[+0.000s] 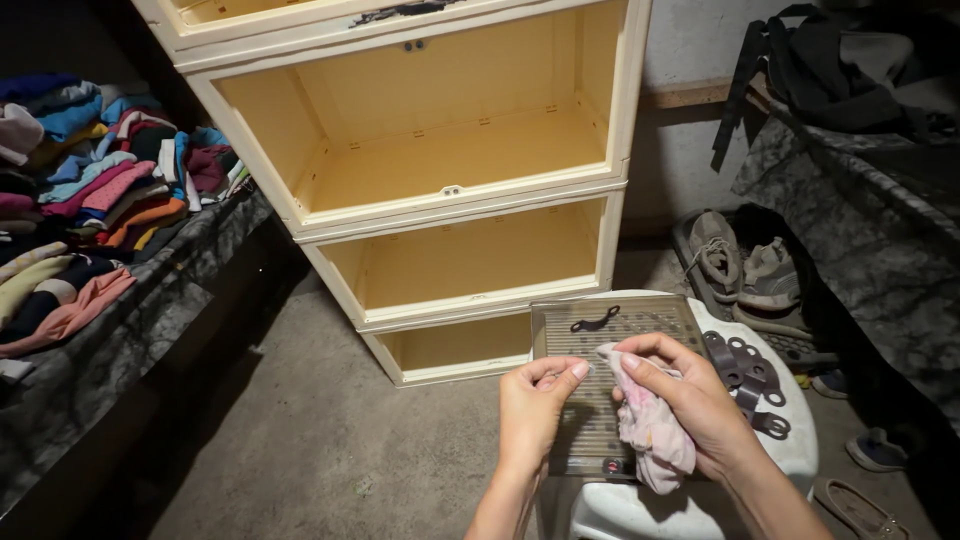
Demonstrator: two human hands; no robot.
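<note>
Clothes pile [90, 180]: folded and loose garments in many colours lie heaped on the dark marbled ledge [110, 350] at my far left.
Cabinet [440, 160]: a cream plastic shelf unit with open compartments stands on the concrete floor [330, 440] ahead of me.
Left hand [535, 405]: my fingers are curled narrow, thumb and forefinger pinching the near edge of the smoky panel [590, 345].
Panel: a ribbed, see-through grey panel lies flat on the white stool [790, 440] between my hands.
Right hand [680, 390]: closed around a pink cloth [650, 430], pressing it onto the panel's surface.
Dark clips [745, 375]: several lie on the stool just right of the panel.
Shoes [745, 265]: grey sneakers sit on the floor beyond the stool.
</note>
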